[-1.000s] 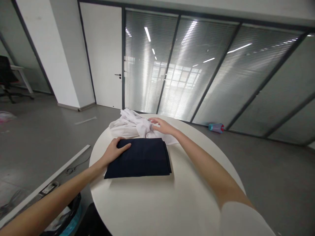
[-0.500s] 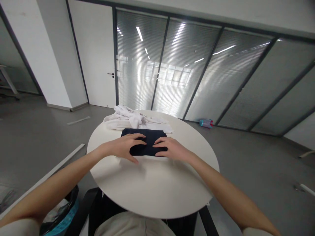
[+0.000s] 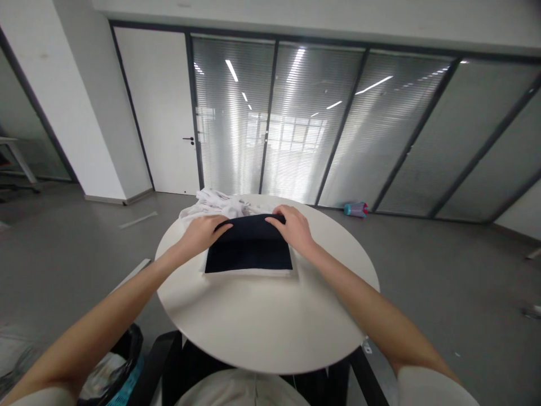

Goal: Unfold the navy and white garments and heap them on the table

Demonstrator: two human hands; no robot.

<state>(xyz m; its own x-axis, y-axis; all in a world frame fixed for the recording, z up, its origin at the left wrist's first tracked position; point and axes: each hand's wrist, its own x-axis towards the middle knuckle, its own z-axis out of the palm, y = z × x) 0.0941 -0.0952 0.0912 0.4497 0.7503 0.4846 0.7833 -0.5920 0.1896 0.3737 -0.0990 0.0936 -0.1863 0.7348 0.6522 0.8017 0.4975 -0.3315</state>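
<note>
The folded navy cloth (image 3: 248,251) sits mid-counter (image 3: 262,327), with the left hand (image 3: 202,232) and right hand (image 3: 293,227) pinching its far corners in their fingers. Looks like an uneven tug could undo the fold, or drag in the white pile (image 3: 211,204) touching behind it.

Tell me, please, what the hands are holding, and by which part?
Both hands, left hand and right hand, grip the folded dark navy cloth at its far corners.

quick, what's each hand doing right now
Left hand: closed on the far left edge of the folded navy cloth.
Right hand: closed on its far right edge.
</note>
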